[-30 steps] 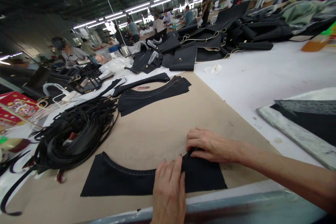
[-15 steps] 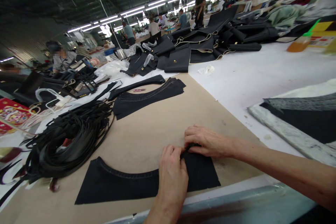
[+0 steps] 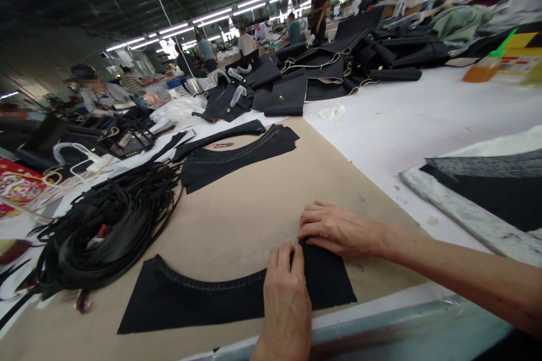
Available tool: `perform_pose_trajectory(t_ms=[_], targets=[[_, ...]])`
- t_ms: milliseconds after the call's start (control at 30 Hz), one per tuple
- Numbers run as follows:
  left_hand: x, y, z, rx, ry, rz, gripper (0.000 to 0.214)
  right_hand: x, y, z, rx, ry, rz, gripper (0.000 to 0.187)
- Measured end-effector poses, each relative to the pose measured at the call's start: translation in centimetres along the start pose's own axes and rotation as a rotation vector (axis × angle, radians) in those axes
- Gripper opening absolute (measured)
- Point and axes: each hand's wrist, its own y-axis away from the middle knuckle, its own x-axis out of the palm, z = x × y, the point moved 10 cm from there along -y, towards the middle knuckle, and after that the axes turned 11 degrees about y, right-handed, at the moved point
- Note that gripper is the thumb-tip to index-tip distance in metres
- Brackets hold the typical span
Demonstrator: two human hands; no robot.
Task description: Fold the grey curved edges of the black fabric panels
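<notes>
A black curved panel (image 3: 199, 306) lies flat on brown paper near the table's front edge, its concave side facing away from me. Small creases or notches line a narrow folded strip along that curve. My left hand (image 3: 287, 287) rests over the panel right of its middle, fingers bent and closed on the curved edge. Just beyond it, my right hand (image 3: 332, 228) pinches the same edge near the panel's right end, partly hiding it. The fingertips of both hands are close together. What lies beneath the fingers is hidden.
To the left is a coiled bundle of black strips (image 3: 97, 237). Stacked black curved pieces (image 3: 241, 155) lie farther back, near small red-handled snips (image 3: 223, 145). Black bag parts (image 3: 288, 93) are piled behind. At right sit a marbled slab (image 3: 449, 203) and an orange-filled bottle (image 3: 483, 70).
My left hand has shifted slightly right along the curved edge, closer to my right hand. The right fingers have flattened over the edge, covering the raised strip that showed before.
</notes>
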Motion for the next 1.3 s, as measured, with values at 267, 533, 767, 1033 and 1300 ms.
perform_pose_trajectory(t_ms=[267, 533, 767, 1033, 1300], targets=[[0.2, 0.1, 0.0, 0.027, 0.004, 0.008, 0.038, 0.2, 0.0, -0.7, -0.014, -0.008, 0.052, 0.015], [0.5, -0.5, -0.1, 0.015, -0.057, 0.099, 0.041, 0.4, 0.6, -0.6, -0.056, 0.041, 0.028, 0.017], [0.5, -1.0, -0.1, -0.004, -0.048, 0.116, 0.041, -0.1, 0.4, -1.2, -0.006, 0.012, 0.020, 0.012], [0.2, -1.1, -0.6, -0.002, 0.043, 0.055, 0.042, -0.1, 0.6, -1.4, -0.029, 0.044, 0.028, 0.010], [1.4, -1.6, -0.2, -0.010, 0.003, 0.172, 0.052, -0.2, 1.3, -1.8, -0.028, 0.008, -0.013, 0.019]])
